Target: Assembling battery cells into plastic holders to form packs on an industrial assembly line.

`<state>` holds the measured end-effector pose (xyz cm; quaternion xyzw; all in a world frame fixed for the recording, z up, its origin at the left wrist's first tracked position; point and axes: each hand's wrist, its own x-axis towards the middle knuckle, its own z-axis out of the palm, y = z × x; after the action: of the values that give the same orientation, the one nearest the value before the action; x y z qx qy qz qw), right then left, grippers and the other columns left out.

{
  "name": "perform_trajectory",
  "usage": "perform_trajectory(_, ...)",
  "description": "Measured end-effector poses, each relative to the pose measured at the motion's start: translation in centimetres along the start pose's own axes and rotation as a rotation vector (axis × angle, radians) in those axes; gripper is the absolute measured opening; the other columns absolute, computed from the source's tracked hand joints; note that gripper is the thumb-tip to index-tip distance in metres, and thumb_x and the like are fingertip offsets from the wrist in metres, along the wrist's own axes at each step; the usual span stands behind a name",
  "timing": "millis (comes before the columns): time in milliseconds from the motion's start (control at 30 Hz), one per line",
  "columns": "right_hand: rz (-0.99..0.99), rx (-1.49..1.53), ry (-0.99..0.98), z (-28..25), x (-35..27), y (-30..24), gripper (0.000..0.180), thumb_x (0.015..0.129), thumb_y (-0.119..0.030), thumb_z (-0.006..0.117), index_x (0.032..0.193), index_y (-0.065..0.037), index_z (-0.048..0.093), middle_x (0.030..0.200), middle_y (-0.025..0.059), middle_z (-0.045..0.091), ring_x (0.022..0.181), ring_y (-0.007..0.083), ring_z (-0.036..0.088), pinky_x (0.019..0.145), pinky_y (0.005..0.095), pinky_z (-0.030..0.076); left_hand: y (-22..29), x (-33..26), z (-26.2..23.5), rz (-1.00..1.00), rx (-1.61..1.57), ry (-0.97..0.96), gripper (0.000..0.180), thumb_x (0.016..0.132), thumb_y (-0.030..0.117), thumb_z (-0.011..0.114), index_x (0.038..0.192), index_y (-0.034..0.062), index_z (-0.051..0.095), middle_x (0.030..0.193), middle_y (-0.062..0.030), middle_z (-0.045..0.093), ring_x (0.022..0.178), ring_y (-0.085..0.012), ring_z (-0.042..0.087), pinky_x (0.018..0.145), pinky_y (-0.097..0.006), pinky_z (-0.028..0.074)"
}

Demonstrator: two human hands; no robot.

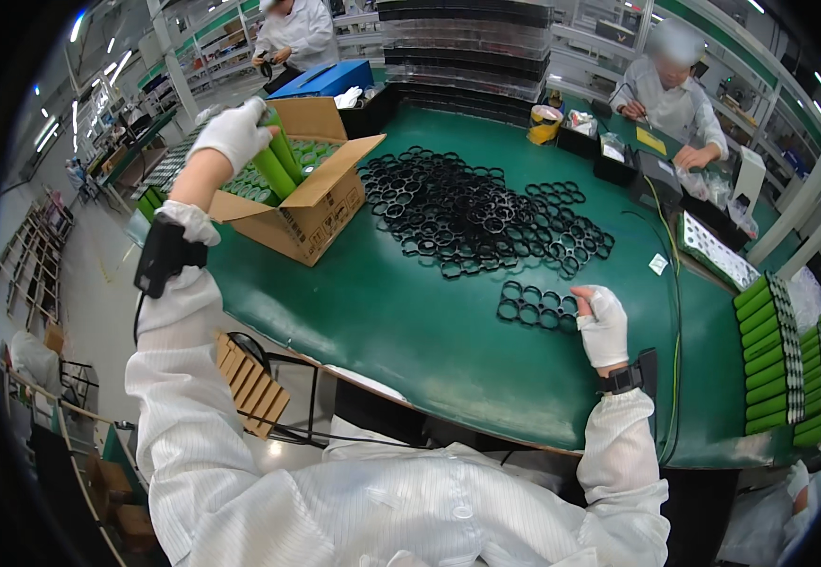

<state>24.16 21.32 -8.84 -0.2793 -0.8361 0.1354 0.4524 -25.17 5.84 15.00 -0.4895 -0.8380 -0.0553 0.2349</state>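
My gloved left hand [232, 138] is closed round green cylindrical battery cells [281, 163], at least two, tilted above an open cardboard box [307, 227]. More green cells stand upright in the box, their round ends facing up. At the right, my gloved right hand [603, 324] pinches the right end of a black plastic cell holder [537, 307] with two rows of round holes, lying on the green table [410, 345]. The cell holder's holes look unfilled. My right fingertips partly hide its edge.
Behind the holder lies a heap of black cell holders [486, 213]. Assembled green cell packs [768, 354] stand at the right edge. A yellow-green cable [677, 312] crosses the table. Black trays [467, 47] are stacked at the back. Co-workers [670, 99] sit across the table and stand beyond it.
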Motion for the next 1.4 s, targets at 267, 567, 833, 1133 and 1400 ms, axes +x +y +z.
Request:
perform_trajectory(267, 0.146, 0.373, 0.18, -3.1, 3.0, -6.9, 0.018, 0.093, -0.011, 0.058, 0.109, -0.004, 0.064, 0.103, 0.0059, 0.064, 0.084, 0.015, 0.061, 0.074, 0.0272, 0.048, 4.0, -2.5, -3.5, 0.17, -0.281, 0.358, 0.041, 0.087, 0.027, 0.066, 0.118, 0.004, 0.053, 0.093, -0.0238, 0.066, 0.087, -0.0403, 0.064, 0.074, -0.042, 0.05)
perform_trajectory(567, -0.422, 0.379, -0.18, -16.5, 9.9, -23.1, 0.08, 0.081, -0.052, 0.069, 0.14, -0.007, 0.041, 0.127, 0.0249, 0.053, 0.101, 0.0298, 0.057, 0.076, 0.0363, 0.049, 15.3, -7.7, 1.1, 0.513, -0.794, 0.069, 0.033, 0.082, 0.021, 0.071, 0.105, 0.0025, 0.055, 0.087, -0.0177, 0.066, 0.081, -0.0371, 0.065, 0.071, -0.039, 0.052)
perform_trajectory(833, -0.484, 0.383, -0.283, -17.4, 11.0, -21.6, 0.081, 0.08, -0.055, 0.068, 0.14, -0.008, 0.04, 0.129, 0.0252, 0.051, 0.104, 0.0308, 0.055, 0.076, 0.0362, 0.049, 20.0, -9.9, 2.7, 0.577, -0.714, -0.252, 0.031, 0.084, 0.023, 0.068, 0.104, 0.0032, 0.054, 0.087, -0.0142, 0.067, 0.08, -0.0359, 0.065, 0.069, -0.041, 0.052)
perform_trajectory(1133, -0.161, 0.565, -0.011, -9.9, 10.3, -19.7, 0.07, 0.089, -0.048, 0.06, 0.13, 0.004, 0.043, 0.122, 0.0234, 0.056, 0.085, 0.0256, 0.063, 0.069, 0.0304, 0.051, 22.2, -10.5, 3.8, 0.668, -0.614, -0.386, 0.028, 0.083, 0.026, 0.067, 0.103, 0.0086, 0.058, 0.089, -0.0114, 0.066, 0.079, -0.0331, 0.065, 0.068, -0.04, 0.052)
perform_trajectory(1400, 0.491, 0.814, -0.544, 4.5, 3.8, -7.9, 0.07, 0.09, -0.039, 0.064, 0.141, -0.002, 0.035, 0.119, 0.0065, 0.056, 0.082, 0.0116, 0.054, 0.075, 0.0239, 0.047, 22.8, -11.4, 5.1, 0.724, -0.646, -0.296, 0.029, 0.079, 0.026, 0.069, 0.102, 0.0094, 0.065, 0.088, -0.012, 0.067, 0.082, -0.0318, 0.067, 0.071, -0.04, 0.053)
